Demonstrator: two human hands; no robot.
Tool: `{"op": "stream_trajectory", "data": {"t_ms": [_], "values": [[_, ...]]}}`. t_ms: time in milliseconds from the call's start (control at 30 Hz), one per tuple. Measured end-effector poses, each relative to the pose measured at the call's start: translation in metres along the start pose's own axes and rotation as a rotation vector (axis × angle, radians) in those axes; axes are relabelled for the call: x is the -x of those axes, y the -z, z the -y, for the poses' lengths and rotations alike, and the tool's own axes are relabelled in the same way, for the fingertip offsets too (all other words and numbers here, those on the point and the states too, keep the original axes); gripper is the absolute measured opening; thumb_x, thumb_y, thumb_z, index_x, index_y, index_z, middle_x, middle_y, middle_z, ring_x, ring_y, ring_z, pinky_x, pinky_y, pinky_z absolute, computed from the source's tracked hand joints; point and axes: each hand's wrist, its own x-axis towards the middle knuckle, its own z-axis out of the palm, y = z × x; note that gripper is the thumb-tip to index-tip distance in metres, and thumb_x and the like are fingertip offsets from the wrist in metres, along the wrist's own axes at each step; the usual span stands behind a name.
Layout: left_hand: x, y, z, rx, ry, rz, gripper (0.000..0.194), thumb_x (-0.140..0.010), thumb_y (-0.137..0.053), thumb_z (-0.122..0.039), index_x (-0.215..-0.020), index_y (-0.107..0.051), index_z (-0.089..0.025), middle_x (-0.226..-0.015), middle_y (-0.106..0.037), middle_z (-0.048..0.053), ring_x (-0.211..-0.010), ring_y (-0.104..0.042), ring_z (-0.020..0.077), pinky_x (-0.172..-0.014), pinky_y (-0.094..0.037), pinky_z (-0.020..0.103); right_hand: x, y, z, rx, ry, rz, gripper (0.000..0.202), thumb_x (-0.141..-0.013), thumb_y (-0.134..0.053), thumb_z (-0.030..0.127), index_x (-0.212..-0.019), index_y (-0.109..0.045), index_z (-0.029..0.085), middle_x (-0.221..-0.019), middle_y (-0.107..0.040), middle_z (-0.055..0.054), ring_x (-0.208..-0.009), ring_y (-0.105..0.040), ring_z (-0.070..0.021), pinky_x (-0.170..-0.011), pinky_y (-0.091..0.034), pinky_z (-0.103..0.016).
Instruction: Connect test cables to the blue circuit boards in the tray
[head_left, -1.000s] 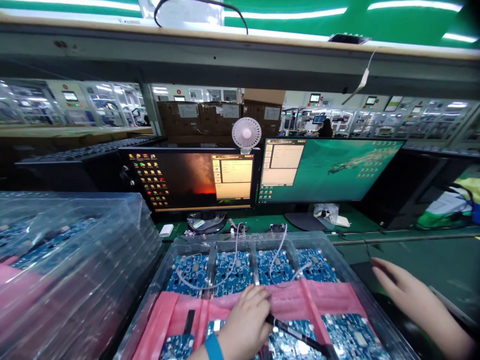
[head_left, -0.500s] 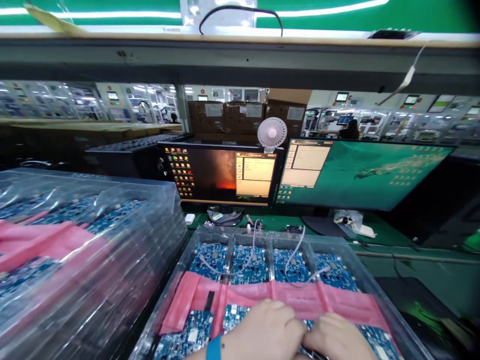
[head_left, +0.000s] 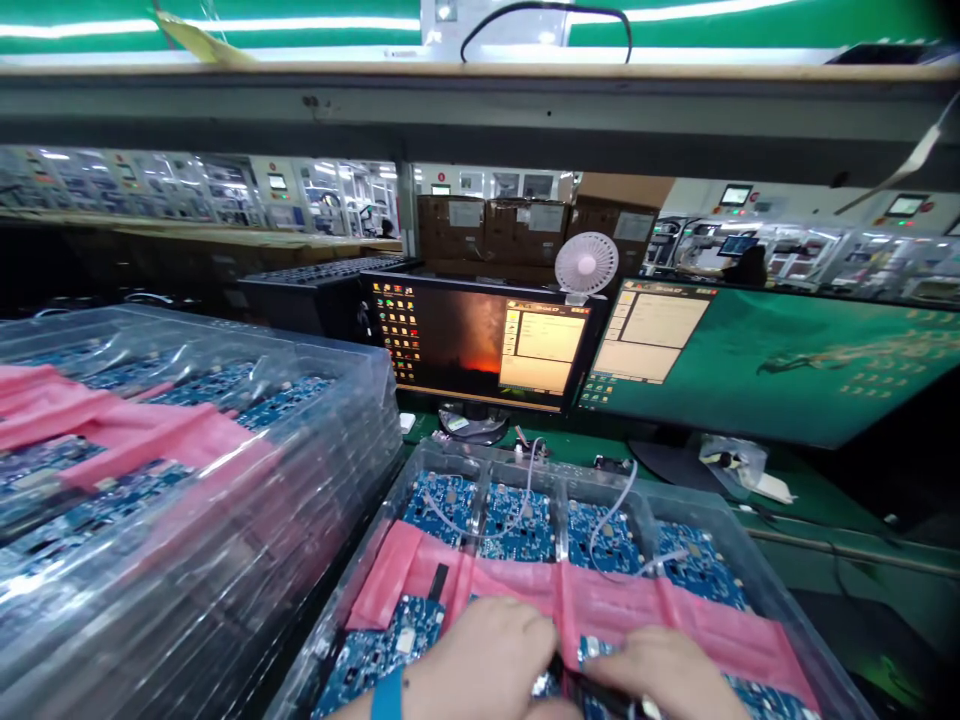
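My left hand (head_left: 489,652), with a blue band (head_left: 387,694) at the wrist, is closed with its fingers curled down over the front row of blue circuit boards (head_left: 405,640). My right hand (head_left: 671,672) is closed just to its right, over the same row. Between the two hands runs a dark slender object (head_left: 592,688) with a shiny bit near the right fingers. Its kind and both sets of fingertips are hidden or blurred. Under the hands lies a clear plastic tray (head_left: 780,570), with pink foam strips (head_left: 517,580) across its boards.
To the left rises a tall stack of clear trays (head_left: 337,440) with boards and pink strips. Behind stand two monitors (head_left: 472,345), a small white fan (head_left: 586,264) and cardboard boxes (head_left: 525,228). Pale cables (head_left: 529,490) droop over the tray's back row. A shelf beam (head_left: 480,120) crosses above.
The view has turned left, so the scene sits further right. My hands have drawn apart, and the dark object now shows between them.
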Motion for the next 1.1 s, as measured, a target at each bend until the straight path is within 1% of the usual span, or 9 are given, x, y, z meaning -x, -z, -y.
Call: {"op": "stream_trajectory", "data": {"t_ms": [100, 167, 200, 333, 433, 533, 633, 767, 1100], "values": [[0.009, 0.001, 0.019, 0.017, 0.313, -0.061, 0.017, -0.083, -0.036, -0.021, -0.086, -0.052, -0.015, -0.084, -0.058, 0.007, -0.074, -0.054, 0.0214, -0.065, -0.043, 0.034, -0.012, 0.003, -0.015, -0.285, -0.469, -0.207, 0.044, -0.089, -0.022, 0.046, -0.077, -0.055, 0.020, -0.062, -0.055, -0.003, -0.055, -0.052, -0.0157, -0.049, -0.039, -0.025], [0.011, -0.003, 0.035, -0.013, 0.455, -0.045, 0.023, -0.083, -0.030, -0.014, -0.085, -0.053, -0.013, -0.083, -0.058, 0.010, -0.075, -0.054, 0.0234, -0.068, -0.042, 0.037, -0.034, -0.002, -0.026, -0.395, -0.709, -0.188, 0.035, -0.087, -0.031, 0.042, -0.076, -0.054, 0.019, -0.059, -0.051, 0.000, -0.053, -0.049, -0.0148, -0.049, -0.038, -0.024], [0.011, -0.007, 0.042, -0.019, 0.487, -0.035, 0.024, -0.082, -0.030, -0.012, -0.085, -0.054, -0.012, -0.084, -0.058, 0.011, -0.078, -0.053, 0.0244, -0.071, -0.041, 0.038, -0.048, -0.009, -0.031, -0.407, -0.764, -0.152, 0.032, -0.085, -0.034, 0.041, -0.074, -0.054, 0.019, -0.058, -0.051, 0.000, -0.054, -0.049, -0.0146, -0.049, -0.037, -0.023], [0.008, -0.019, 0.059, 0.016, 0.520, -0.026, 0.023, -0.078, -0.033, -0.008, -0.085, -0.055, -0.011, -0.090, -0.058, 0.012, -0.084, -0.053, 0.0246, -0.076, -0.039, 0.038, -0.108, -0.051, -0.044, -0.443, -0.701, -0.010, 0.021, -0.077, -0.046, 0.037, -0.073, -0.057, 0.019, -0.070, -0.057, 0.001, -0.068, -0.053, -0.0148, -0.059, -0.039, -0.022], [0.007, -0.024, 0.064, 0.055, 0.535, -0.005, 0.023, -0.078, -0.032, -0.008, -0.084, -0.054, -0.012, -0.085, -0.060, 0.011, -0.075, -0.055, 0.0227, -0.066, -0.041, 0.033, -0.144, -0.088, -0.048, -0.497, -0.647, 0.076, 0.022, -0.074, -0.049, 0.037, -0.077, -0.061, 0.019, -0.075, -0.060, 0.001, -0.070, -0.054, -0.0142, -0.061, -0.040, -0.021], [0.008, -0.025, 0.068, 0.089, 0.548, 0.012, 0.023, -0.081, -0.030, -0.013, -0.085, -0.053, -0.012, -0.079, -0.061, 0.010, -0.069, -0.056, 0.0212, -0.060, -0.040, 0.030, -0.161, -0.119, -0.053, -0.486, -0.685, 0.132, 0.028, -0.076, -0.042, 0.037, -0.068, -0.060, 0.017, -0.060, -0.057, 0.001, -0.055, -0.051, -0.0136, -0.049, -0.036, -0.022], [0.007, -0.026, 0.071, 0.114, 0.559, 0.027, 0.023, -0.083, -0.030, -0.015, -0.085, -0.053, -0.013, -0.076, -0.061, 0.009, -0.067, -0.057, 0.0203, -0.057, -0.039, 0.028, -0.164, -0.140, -0.059, -0.427, -0.718, 0.130, 0.028, -0.074, -0.040, 0.034, -0.058, -0.056, 0.018, -0.055, -0.053, 0.001, -0.054, -0.048, -0.0138, -0.046, -0.031, -0.021], [0.006, -0.027, 0.073, 0.137, 0.559, 0.036, 0.021, -0.083, -0.031, -0.016, -0.085, -0.051, -0.013, -0.075, -0.061, 0.008, -0.068, -0.057, 0.0203, -0.058, -0.039, 0.027, -0.160, -0.149, -0.064, -0.377, -0.727, 0.126, 0.025, -0.074, -0.037, 0.030, -0.063, -0.056, 0.018, -0.055, -0.052, 0.002, -0.054, -0.046, -0.0129, -0.047, -0.030, -0.021], [0.005, -0.032, 0.073, 0.137, 0.535, 0.042, 0.021, -0.082, -0.029, -0.013, -0.082, -0.051, -0.013, -0.077, -0.061, 0.010, -0.069, -0.056, 0.0234, -0.059, -0.040, 0.032, -0.158, -0.150, -0.060, -0.287, -0.686, 0.113, 0.024, -0.073, -0.040, 0.029, -0.052, -0.046, 0.018, -0.050, -0.043, 0.003, -0.054, -0.042, -0.0123, -0.051, -0.027, -0.022]]}}
